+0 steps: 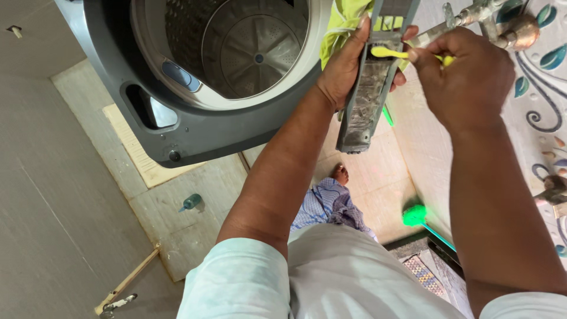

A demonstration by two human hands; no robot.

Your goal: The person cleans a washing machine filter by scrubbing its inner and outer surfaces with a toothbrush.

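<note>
My left hand (pixel 345 65) grips a long grey lint filter (pixel 369 88) from behind, holding it upright over the floor; its mesh face is caked with grey lint. My right hand (pixel 466 74) holds a yellow toothbrush (pixel 390 53) by the handle, with the brush head pressed against the upper part of the filter. A yellow-green cloth (pixel 345 18) hangs just behind my left hand.
An open top-load washing machine (pixel 195 124) with a steel drum (pixel 254 47) stands at left. A metal tap (pixel 490 18) juts from the patterned tile wall at right. A green brush (pixel 416 215) and a small blue-green bottle (pixel 190 202) lie on the floor.
</note>
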